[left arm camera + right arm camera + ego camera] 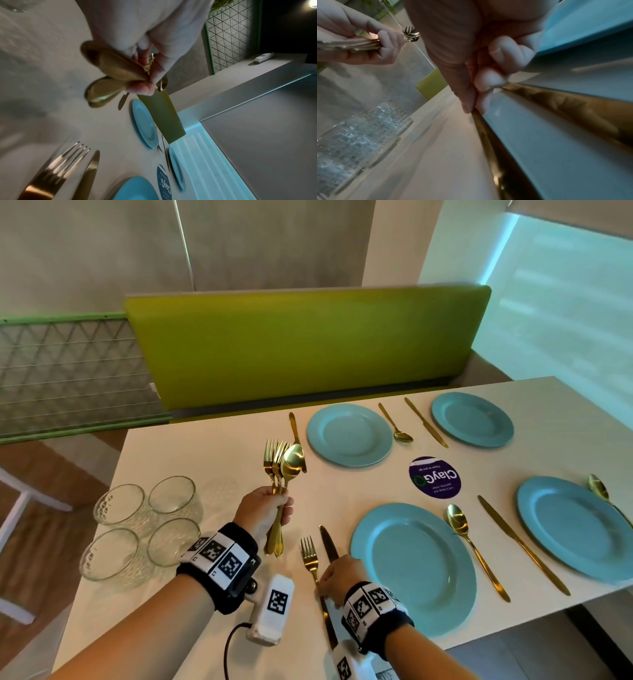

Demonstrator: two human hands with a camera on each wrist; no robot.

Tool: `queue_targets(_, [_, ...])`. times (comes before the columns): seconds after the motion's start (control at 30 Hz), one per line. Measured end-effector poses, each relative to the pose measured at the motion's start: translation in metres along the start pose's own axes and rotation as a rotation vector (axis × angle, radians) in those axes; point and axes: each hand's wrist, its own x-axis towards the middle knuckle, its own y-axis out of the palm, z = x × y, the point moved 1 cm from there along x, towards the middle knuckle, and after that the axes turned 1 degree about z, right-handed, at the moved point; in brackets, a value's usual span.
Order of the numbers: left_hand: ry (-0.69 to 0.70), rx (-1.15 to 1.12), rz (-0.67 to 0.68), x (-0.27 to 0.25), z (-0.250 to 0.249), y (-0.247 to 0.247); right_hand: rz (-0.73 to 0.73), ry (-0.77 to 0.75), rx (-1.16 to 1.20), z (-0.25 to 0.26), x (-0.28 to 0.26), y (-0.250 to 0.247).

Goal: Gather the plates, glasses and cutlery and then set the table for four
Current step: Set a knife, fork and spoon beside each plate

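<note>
My left hand (265, 510) grips a bundle of gold cutlery (283, 465), forks and a spoon, held upright above the white table (212, 446). My right hand (337, 577) pinches the handle of a gold fork (309, 556) that lies on the table beside a gold knife (328, 542), left of the nearest blue plate (414, 568). In the right wrist view the fingertips (485, 83) press on the fork handle (489, 142). Three more blue plates (349, 434) (472, 419) (575, 525) lie set out with spoons and knives. Several clear glasses (144, 525) stand together at the left.
A purple round sticker (434, 477) marks the table's middle. A green padded bench back (308, 344) runs along the far side. The table's near edge lies just beneath my wrists, and its left edge runs past the glasses. A white stool frame (13, 525) stands at far left.
</note>
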Motion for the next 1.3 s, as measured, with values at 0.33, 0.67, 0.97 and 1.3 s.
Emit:
queue_targets(0.33, [0.017, 0.021, 0.122, -0.012, -0.003, 0.02, -0.177, -0.248, 0.39, 0.009, -0.032, -0.073])
queue_targets(0.67, [0.054, 0.127, 0.305, -0.03, -0.006, 0.085, -0.22, -0.335, 0.686, 0.005, -0.048, -0.134])
queue_targets(0.97, [0.062, 0.276, 0.463, -0.029, -0.022, 0.153, -0.626, -0.44, 0.081, -0.03, -0.062, -0.199])
queue_targets(1.3, [0.06, 0.497, 0.508, 0.02, -0.057, 0.263, -0.345, -0.578, -0.374, -0.072, 0.007, -0.317])
